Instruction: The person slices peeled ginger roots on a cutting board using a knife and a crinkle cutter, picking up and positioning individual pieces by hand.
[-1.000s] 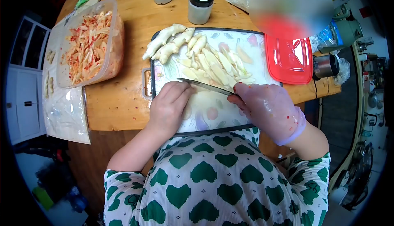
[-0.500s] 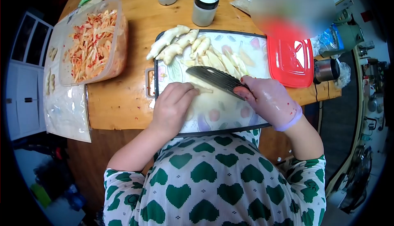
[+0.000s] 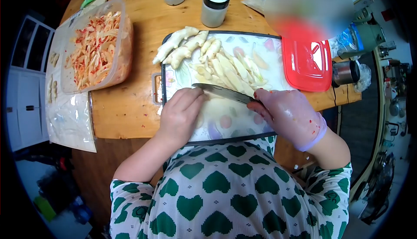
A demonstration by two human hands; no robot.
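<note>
My right hand [image 3: 289,115], in a translucent purple glove with red specks, grips a kitchen knife [image 3: 228,94] with a dark blade. The blade lies across the cutting board [image 3: 243,126], its tip close to the fingers of my bare left hand [image 3: 179,115]. Those fingers are curled down on the board around a ginger piece, mostly hidden by hand and blade. Just beyond the knife is a pile of sliced ginger [image 3: 230,69]. Whole peeled ginger [image 3: 176,43] lies at the board's far left corner.
A clear plastic tub [image 3: 124,56] of red-seasoned shredded vegetable stands at the left on a plastic sheet [image 3: 69,121]. Two black-rimmed jars of white contents, including the nearer jar [image 3: 213,15], stand at the back. A red lid [image 3: 307,65] overlaps the board's right side.
The knife blade has turned more edge-on and shifted slightly nearer to my left fingers, covering the ginger piece that showed there. My right hand has moved slightly right and down.
</note>
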